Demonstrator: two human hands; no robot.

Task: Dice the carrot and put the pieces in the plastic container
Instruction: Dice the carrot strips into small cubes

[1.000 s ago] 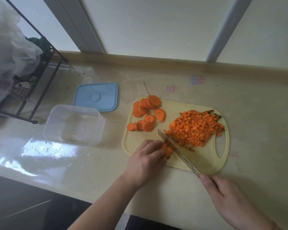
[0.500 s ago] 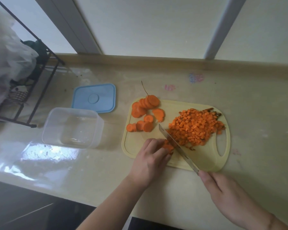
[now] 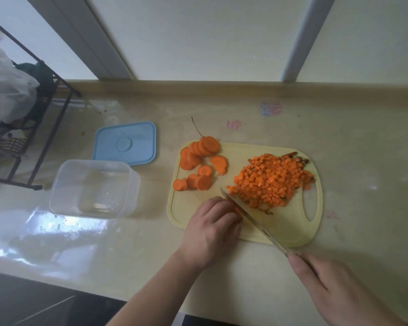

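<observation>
A pale yellow cutting board (image 3: 290,231) lies on the counter. Orange carrot rounds (image 3: 199,161) sit at its left end and a heap of diced carrot (image 3: 269,180) covers its right half. My left hand (image 3: 212,229) presses down on a small bit of carrot (image 3: 238,211) at the board's front, mostly hidden under my fingers. My right hand (image 3: 335,288) grips the handle of a knife (image 3: 250,215), whose blade runs diagonally beside my left fingertips. The clear plastic container (image 3: 92,188) stands empty, left of the board.
A blue lid (image 3: 125,143) lies behind the container. A black wire rack (image 3: 31,123) with plastic bags stands at the far left. A low ledge (image 3: 222,88) under the window bounds the counter at the back. The counter's front edge runs just below my left wrist.
The knife blade has shifted slightly left, closer to my left fingertips, which have drawn back over the carrot bit. The view has tilted a little.
</observation>
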